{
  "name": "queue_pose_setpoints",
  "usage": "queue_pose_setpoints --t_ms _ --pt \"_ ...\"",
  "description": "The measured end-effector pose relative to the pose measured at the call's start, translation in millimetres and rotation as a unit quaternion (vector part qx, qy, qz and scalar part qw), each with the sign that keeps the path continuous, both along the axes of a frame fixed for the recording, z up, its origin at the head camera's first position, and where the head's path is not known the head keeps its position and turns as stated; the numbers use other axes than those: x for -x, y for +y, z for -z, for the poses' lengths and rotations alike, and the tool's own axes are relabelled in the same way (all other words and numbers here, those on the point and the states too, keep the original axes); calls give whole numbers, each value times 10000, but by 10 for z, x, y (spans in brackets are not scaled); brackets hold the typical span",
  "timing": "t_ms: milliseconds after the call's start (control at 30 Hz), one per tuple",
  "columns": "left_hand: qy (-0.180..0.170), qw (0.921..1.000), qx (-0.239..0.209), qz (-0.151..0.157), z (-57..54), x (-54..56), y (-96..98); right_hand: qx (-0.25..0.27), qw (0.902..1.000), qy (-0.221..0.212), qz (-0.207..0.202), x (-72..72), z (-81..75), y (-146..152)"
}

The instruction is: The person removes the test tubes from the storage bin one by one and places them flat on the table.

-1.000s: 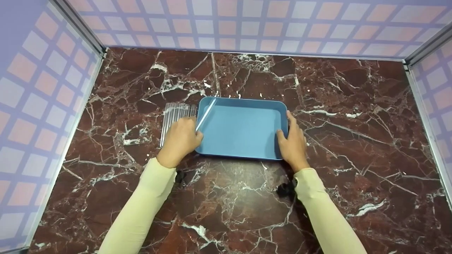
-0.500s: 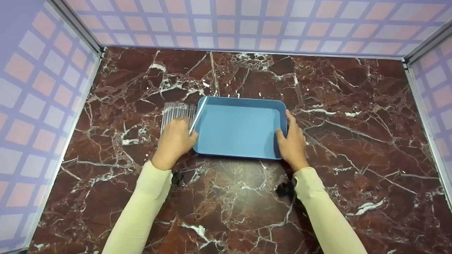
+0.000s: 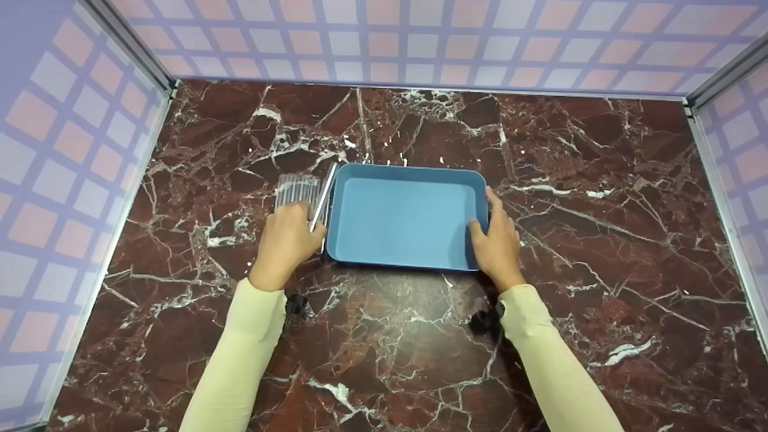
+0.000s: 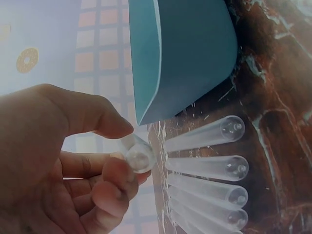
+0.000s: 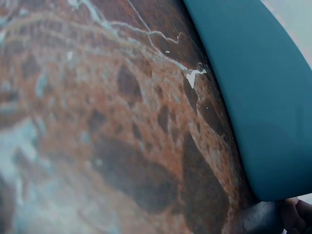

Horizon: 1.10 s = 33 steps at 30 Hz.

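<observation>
Between thumb and fingers, my left hand [image 3: 288,240] pinches a clear test tube [image 3: 324,198] that slants up and away, just left of the tray. In the left wrist view the rounded end of this tube [image 4: 139,157] faces the camera. Under and beside that hand lies a row of several clear test tubes [image 4: 209,168], side by side on the tabletop; the hand partly covers them in the head view. A blue rectangular tray [image 3: 408,222] with nothing in it stands to their right. My right hand [image 3: 498,240] grips its right edge, thumb over the rim, fingers outside.
The tabletop [image 3: 384,336] is dark red marble pattern with white veins. Checked panels [image 3: 384,48] enclose it at the back and on both sides. Each wrist carries a black device [image 3: 485,321].
My left hand has moved left with its test tube, from over the tray's left edge to above the row of tubes. The right hand stays on the tray.
</observation>
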State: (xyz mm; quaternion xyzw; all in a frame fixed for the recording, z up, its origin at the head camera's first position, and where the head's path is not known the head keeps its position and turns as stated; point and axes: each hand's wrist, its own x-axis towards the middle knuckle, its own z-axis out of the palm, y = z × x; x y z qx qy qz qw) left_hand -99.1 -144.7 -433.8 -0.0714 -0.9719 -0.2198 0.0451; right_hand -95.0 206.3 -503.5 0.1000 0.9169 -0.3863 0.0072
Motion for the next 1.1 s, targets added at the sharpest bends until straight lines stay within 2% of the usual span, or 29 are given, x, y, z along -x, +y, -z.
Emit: queue_pose_setpoints --t_ms 367,1100 --pt "-106 9995 -101 -292 99 -12 -51 25 10000 39 26 0 19 -6" --pt "-265 9983 -58 -510 218 4 -42 22 10000 -12 24 6 3 0"
